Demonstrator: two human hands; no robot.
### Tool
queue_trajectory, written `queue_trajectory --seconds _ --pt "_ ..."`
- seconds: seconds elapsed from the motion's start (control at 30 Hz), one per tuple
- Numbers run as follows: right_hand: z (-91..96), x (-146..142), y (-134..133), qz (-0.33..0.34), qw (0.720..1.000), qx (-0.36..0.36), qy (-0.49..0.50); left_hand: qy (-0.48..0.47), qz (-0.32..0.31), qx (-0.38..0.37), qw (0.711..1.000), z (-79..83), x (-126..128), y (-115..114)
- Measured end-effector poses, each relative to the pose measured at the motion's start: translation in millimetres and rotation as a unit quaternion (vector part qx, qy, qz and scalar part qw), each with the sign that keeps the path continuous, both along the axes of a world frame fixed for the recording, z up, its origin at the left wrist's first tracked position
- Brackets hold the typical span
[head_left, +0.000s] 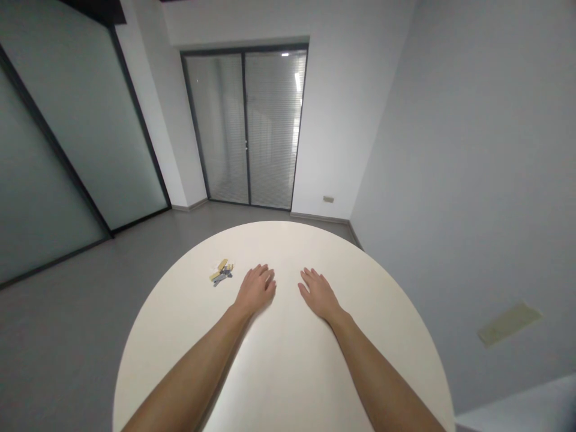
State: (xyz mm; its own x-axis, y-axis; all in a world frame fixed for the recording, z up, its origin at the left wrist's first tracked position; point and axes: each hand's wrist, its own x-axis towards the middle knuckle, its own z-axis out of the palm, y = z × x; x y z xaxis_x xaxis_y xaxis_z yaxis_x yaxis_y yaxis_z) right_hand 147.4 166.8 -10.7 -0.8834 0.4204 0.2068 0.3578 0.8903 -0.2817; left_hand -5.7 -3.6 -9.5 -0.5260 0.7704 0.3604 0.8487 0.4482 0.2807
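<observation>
Both my forearms reach out over a round white table (360, 282). My left hand (256, 288) lies palm down on the tabletop with its fingers stretched forward and close together, holding nothing. My right hand (317, 292) rests flat beside it, a short gap between the two, its fingers spread slightly and empty. Just left of my left hand sits a small pile of little yellow and grey pieces (221, 272), a few centimetres from my fingers and not touched by them.
The table stands in a bare room with a grey floor (67, 318). A glass door with blinds (247, 126) is at the far wall, frosted glass partitions (67, 138) run along the left, and a plain wall (472, 180) lies close on the right.
</observation>
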Motion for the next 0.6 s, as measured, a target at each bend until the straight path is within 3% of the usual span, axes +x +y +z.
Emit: queue_trajectory --seconds 0.2,0.3,0.47,0.6 --pt "3.0 1.1 -0.6 0.0 1.0 -0.006 -0.013 0.071 0.222 0.035 0.972 -0.2 -12.5 -10.1" --pt "2.8 1.0 -0.7 -0.001 1.0 -0.007 -0.012 0.078 0.287 0.017 0.954 -2.3 -15.8 -13.5" --pt "2.4 1.1 -0.5 -0.004 1.0 -0.013 -0.015 0.06 0.311 -0.024 0.948 -2.6 -15.4 -13.4" --pt "2.7 1.5 -0.6 0.001 1.0 -0.009 -0.008 0.039 0.288 -0.004 0.957 -1.2 -15.0 -14.8"
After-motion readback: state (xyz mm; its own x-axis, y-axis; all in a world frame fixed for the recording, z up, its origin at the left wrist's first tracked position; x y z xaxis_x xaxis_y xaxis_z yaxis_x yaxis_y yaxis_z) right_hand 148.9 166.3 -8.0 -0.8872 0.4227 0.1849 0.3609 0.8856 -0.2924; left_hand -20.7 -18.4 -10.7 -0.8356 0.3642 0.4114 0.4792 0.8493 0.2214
